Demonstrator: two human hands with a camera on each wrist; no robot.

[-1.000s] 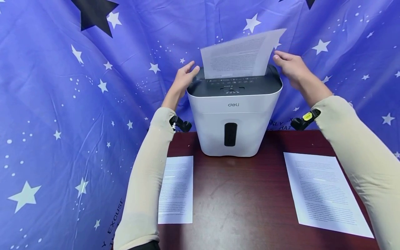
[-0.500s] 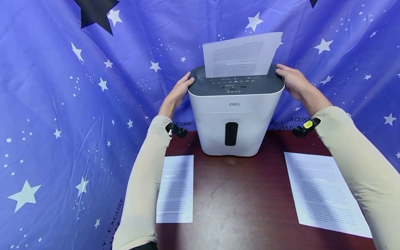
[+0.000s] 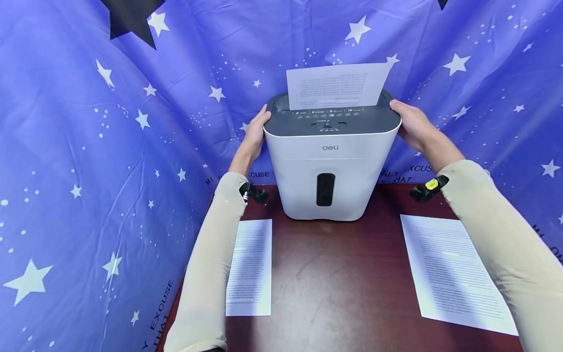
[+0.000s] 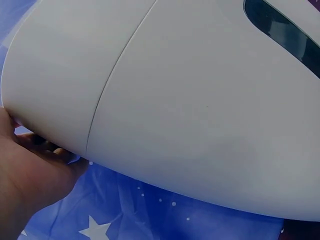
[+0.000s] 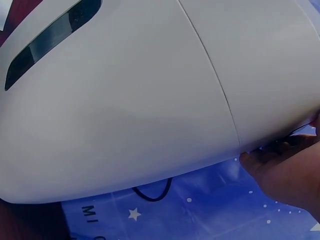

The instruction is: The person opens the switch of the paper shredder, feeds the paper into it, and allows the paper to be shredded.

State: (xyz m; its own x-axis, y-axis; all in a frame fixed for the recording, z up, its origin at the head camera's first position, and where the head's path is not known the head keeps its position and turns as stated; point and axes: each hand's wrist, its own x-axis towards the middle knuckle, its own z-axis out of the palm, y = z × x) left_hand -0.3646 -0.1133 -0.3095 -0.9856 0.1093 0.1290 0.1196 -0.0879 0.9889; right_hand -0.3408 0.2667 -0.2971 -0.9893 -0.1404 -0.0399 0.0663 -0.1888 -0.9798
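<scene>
A white paper shredder (image 3: 299, 171) with a dark grey top stands on the table in the head view. A printed sheet of paper (image 3: 336, 88) stands upright in its slot, the lower part hidden inside. My left hand (image 3: 254, 134) grips the shredder's upper left side, thumb at the rim. On the opposite side my right hand (image 3: 415, 127) grips the upper right edge the same way. In the left wrist view, the left hand's fingers (image 4: 47, 145) curl behind the white casing. The right wrist view has the right hand (image 5: 292, 172) against the casing, fingers partly hidden behind it.
One printed sheet (image 3: 252, 274) lies on the dark red table (image 3: 334, 288) at left, partly under the left sleeve. Another sheet (image 3: 453, 274) lies at right. A blue star-patterned curtain (image 3: 132, 195) hangs behind and around. A black cable (image 5: 155, 199) loops behind the shredder.
Both hands have moved down from beside the paper onto the shredder's sides. The sheet in the slot has sunk lower, so less of it shows.
</scene>
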